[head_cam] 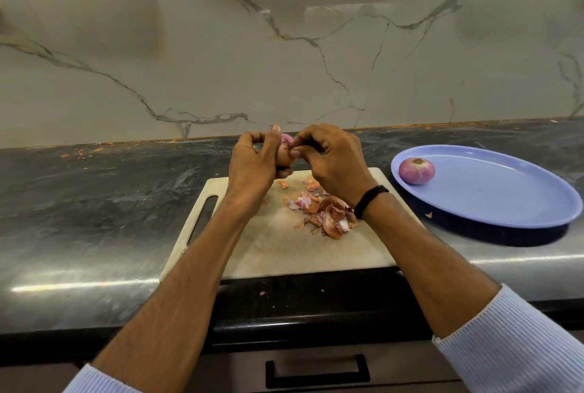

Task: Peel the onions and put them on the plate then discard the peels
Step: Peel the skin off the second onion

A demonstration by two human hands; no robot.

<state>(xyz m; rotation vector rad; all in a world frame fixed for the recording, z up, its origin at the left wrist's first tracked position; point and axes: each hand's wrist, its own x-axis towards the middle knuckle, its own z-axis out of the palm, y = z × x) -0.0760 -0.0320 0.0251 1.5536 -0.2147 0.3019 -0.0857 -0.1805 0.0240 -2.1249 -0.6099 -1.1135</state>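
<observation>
Above the cutting board [284,250], the left hand [252,165] grips an onion [286,152] while the right hand [331,159] pinches its skin. Peels [325,212] lie on the board; right of it, a peeled onion [416,170] sits on the plate [505,200].

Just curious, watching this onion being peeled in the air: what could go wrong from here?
The onion is held above the far edge of the cutting board; if the left hand loses its grip while the right hand pulls skin, it might roll away. Peels may scatter: the pile lies on the board, yet one scrap sits beside the plate.
</observation>
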